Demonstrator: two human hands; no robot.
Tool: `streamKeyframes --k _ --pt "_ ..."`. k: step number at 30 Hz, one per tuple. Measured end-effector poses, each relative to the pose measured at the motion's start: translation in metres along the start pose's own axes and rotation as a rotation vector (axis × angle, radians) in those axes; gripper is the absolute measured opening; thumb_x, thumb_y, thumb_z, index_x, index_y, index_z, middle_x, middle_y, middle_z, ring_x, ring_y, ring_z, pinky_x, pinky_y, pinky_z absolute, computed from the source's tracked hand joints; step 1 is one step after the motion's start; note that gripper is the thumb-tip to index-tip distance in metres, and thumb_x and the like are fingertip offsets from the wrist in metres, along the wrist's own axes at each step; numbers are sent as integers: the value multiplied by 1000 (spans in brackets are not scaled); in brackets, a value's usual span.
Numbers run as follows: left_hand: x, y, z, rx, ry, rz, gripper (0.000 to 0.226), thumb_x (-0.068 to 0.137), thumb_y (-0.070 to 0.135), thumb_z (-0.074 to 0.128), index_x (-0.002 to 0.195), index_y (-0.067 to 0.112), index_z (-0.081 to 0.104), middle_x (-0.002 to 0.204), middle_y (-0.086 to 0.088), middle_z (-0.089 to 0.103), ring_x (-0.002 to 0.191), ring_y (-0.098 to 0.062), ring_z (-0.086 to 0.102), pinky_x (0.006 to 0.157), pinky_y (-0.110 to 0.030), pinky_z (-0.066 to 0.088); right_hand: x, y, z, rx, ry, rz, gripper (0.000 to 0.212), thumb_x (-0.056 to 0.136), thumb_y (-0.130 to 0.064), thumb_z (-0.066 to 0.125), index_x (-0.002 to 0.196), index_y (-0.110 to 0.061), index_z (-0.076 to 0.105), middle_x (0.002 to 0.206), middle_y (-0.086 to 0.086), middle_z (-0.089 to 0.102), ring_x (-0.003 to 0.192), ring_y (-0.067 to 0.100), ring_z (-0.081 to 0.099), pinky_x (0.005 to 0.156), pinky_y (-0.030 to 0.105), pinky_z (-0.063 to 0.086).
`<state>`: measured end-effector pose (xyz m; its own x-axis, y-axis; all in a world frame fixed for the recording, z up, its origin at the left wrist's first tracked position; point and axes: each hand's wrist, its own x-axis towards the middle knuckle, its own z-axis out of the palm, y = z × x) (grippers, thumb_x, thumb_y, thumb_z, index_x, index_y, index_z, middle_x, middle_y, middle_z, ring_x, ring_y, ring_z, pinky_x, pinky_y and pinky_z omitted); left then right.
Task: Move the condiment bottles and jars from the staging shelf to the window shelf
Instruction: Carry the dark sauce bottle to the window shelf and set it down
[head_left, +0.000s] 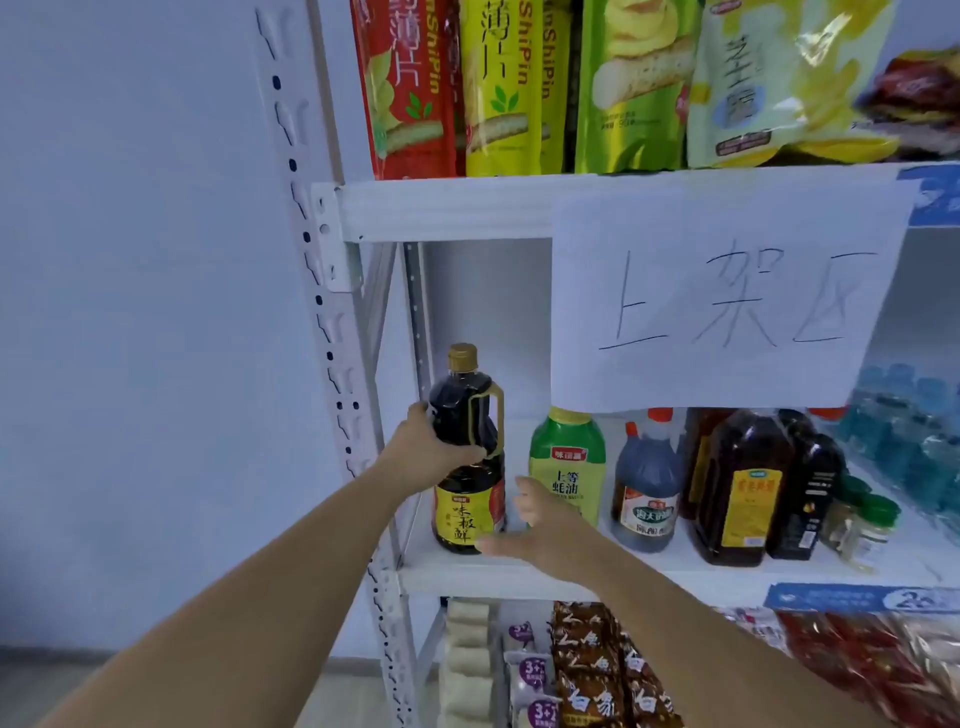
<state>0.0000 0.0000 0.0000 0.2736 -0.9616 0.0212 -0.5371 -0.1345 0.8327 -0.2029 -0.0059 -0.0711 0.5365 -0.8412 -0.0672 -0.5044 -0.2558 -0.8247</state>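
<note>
A tall dark soy sauce bottle (470, 457) with a gold cap, a side handle and a yellow label stands at the left end of the white middle shelf (498, 574). My left hand (434, 449) grips its upper body from the left. My right hand (537, 527) hovers with spread fingers between that bottle's base and a green oyster sauce bottle (567, 465). Further right stand a vinegar bottle (647, 493) with a red cap, a big brown bottle (740, 486) with a yellow label, a black bottle (805, 501) and small green-lidded jars (867, 525).
A hand-written paper sign (722, 296) hangs from the upper shelf edge over the bottle tops. Snack bags (571, 83) fill the shelf above, and packaged snacks (587, 670) the one below. A perforated white upright (332, 332) frames the left side. Blue water bottles (904, 431) stand at far right.
</note>
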Motion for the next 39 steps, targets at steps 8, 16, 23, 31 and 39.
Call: streamKeyframes --k 8,16,23,31,39 --pt "38 -2 11 -96 61 -21 92 62 32 93 142 25 48 125 4 69 114 -20 66 103 -45 52 78 16 32 354 96 -3 116 66 -25 97 156 -28 24 144 -5 55 131 16 56 113 40 45" --pt "27 2 19 -99 150 17 93 64 32 91 145 43 47 121 17 70 113 -12 66 102 -41 52 98 21 57 418 336 -80 107 51 -36 99 133 -48 32 128 -19 58 112 -7 59 88 15 46" --pt "6 4 17 -84 205 5 77 59 36 90 129 42 60 108 19 75 104 -9 70 97 -40 56 82 22 60 418 342 -137 90 50 -44 98 117 -62 41 114 -39 65 103 -17 64 75 2 47" --pt "-58 18 2 -87 268 0 65 63 40 92 122 32 64 109 13 75 103 -13 70 94 -42 57 16 -5 59 358 344 -245 84 56 -48 95 119 -57 41 111 -43 62 103 -24 58 75 -3 43" --pt "-163 26 -60 -38 377 59 62 59 42 92 116 34 67 103 15 75 96 -8 71 88 -38 60 -50 -65 104 362 299 -374 90 53 -52 98 117 -69 36 120 -37 62 109 -11 64 84 16 49"
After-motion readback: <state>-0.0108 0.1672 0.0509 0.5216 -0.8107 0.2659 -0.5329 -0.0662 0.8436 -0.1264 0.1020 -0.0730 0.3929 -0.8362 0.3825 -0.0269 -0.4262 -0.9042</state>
